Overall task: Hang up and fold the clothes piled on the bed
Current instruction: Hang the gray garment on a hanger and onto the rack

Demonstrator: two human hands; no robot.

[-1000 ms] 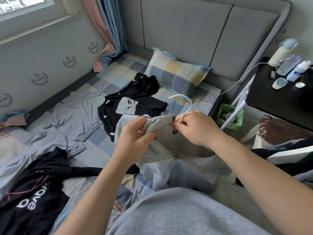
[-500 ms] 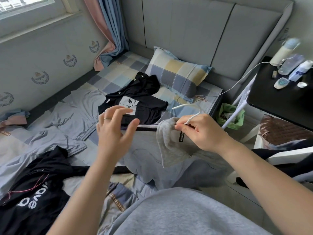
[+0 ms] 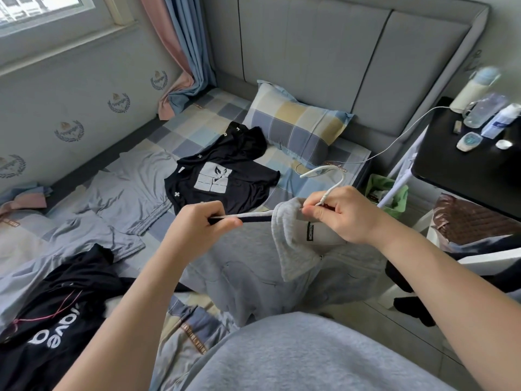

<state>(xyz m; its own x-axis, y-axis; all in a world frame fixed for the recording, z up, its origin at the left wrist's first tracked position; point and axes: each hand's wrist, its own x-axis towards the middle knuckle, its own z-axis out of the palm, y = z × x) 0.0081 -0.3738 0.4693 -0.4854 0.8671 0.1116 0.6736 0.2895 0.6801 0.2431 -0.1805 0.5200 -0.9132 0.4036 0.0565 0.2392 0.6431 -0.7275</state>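
Left fingers (image 3: 222, 221): curled in a pinch, thumb against forefinger, on a taut dark-trimmed edge of the grey jacket (image 3: 253, 263). My left hand (image 3: 197, 221) pulls it away from the collar. I cannot tell whether the hanger's arm runs inside that edge.
Right fingers (image 3: 315, 213): closed round the neck of the white hanger (image 3: 335, 179) and the jacket collar together. My right hand (image 3: 346, 215) carries the weight.
Hanger: its hook stands free above my right fist, on my side of the pillow (image 3: 296, 128). The rest of it is hidden in cloth.
Grey jacket: held up on my side of the pillow, collar flopped over with the label showing, body hanging down to the bed.
Step in hand, as I judge it: seating the left shoulder on the hanger. The right shoulder is out of sight behind my hand.
Done: nothing that I can see hung or folded.
Left, black T-shirt (image 3: 222, 179): spread loose just beside the pillow, on its window side.
Left, grey trousers (image 3: 132, 193): flat and unfolded, further from the pillow toward the window wall.
Left, black top with white lettering (image 3: 50, 320): crumpled, well apart from the pillow, near my left elbow.
Estimate: early in the task, with one garment going on and at least three waiting.
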